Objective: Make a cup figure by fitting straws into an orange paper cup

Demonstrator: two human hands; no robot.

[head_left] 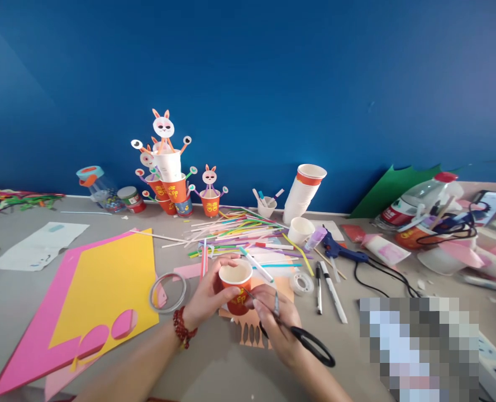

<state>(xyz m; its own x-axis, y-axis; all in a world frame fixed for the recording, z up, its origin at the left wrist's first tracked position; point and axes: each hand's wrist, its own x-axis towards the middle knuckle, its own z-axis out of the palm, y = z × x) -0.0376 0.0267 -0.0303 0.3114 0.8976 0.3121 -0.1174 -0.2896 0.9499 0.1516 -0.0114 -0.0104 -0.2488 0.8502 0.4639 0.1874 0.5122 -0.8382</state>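
My left hand is closed round a red paper cup with yellow lettering, holding it upright over the table. A pair of scissors with black handles is in my right hand, gripped near the blades. One blade tip points at the cup's side; whether it touches or pierces the wall I cannot tell. Beneath the hands lies an orange paper sheet with leaf-shaped cut-outs. A capped white marker rests just behind the cup, and a tape roll sits to the right.
Behind lie many coloured sticks. Cups with rabbit faces stand at the back left, a cup stack at the back. Yellow paper covers the left. A blue glue gun and a large bottle are right.
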